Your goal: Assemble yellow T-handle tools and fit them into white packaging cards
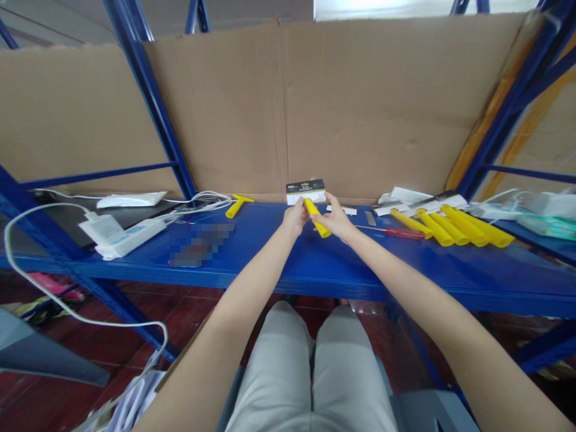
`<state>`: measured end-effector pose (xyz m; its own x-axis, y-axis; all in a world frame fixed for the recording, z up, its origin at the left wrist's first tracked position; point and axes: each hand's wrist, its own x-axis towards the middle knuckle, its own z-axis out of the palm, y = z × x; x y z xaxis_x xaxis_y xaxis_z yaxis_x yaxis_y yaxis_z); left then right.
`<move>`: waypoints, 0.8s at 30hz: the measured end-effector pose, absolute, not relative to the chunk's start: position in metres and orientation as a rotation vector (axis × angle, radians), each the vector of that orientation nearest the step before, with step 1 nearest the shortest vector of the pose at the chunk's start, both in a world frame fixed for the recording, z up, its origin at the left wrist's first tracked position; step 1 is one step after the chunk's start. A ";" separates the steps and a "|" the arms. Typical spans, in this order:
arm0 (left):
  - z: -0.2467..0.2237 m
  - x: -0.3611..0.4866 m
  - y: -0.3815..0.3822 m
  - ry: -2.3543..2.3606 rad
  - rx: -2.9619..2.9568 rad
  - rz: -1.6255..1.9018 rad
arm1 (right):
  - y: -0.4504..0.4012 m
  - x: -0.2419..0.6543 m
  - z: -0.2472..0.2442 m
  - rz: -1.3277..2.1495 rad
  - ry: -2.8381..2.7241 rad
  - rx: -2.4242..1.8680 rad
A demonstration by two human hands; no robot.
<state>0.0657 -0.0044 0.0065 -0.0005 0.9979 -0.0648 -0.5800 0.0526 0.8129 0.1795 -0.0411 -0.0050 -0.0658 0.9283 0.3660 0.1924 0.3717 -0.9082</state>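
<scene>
Blue shelf [319, 267] beneath left hand [295, 217] and right hand [339, 222], in a half-curled grip on one yellow handle [318, 221].

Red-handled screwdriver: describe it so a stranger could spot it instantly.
On the blue shelf, look to the right of the person's right hand. There, just left of the row of yellow handles, lies the screwdriver, its thin shaft pointing left. Its red handle sets it apart from those yellow neighbours.

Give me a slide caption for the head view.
Left hand and right hand hold a yellow cylindrical handle before a black-and-white card over a blue metal shelf.
</scene>
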 end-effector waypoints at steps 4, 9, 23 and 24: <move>0.009 0.064 -0.005 0.779 0.608 1.464 | -0.046 0.176 -0.003 0.854 -1.583 -1.103; 0.011 0.063 -0.007 0.768 0.533 1.538 | -0.047 0.174 -0.004 0.862 -1.613 -1.124; 0.014 0.060 -0.009 0.911 0.422 1.556 | -0.055 0.172 0.001 1.132 -1.659 -1.119; 0.015 0.060 -0.010 0.905 0.418 1.563 | -0.056 0.172 0.001 1.149 -1.662 -1.136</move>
<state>0.0603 -0.0098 0.0149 -0.2143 0.9504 -0.2252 -0.6686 0.0254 0.7432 0.1723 -0.0562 0.0013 -0.2759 0.9539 0.1180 0.2267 0.1839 -0.9564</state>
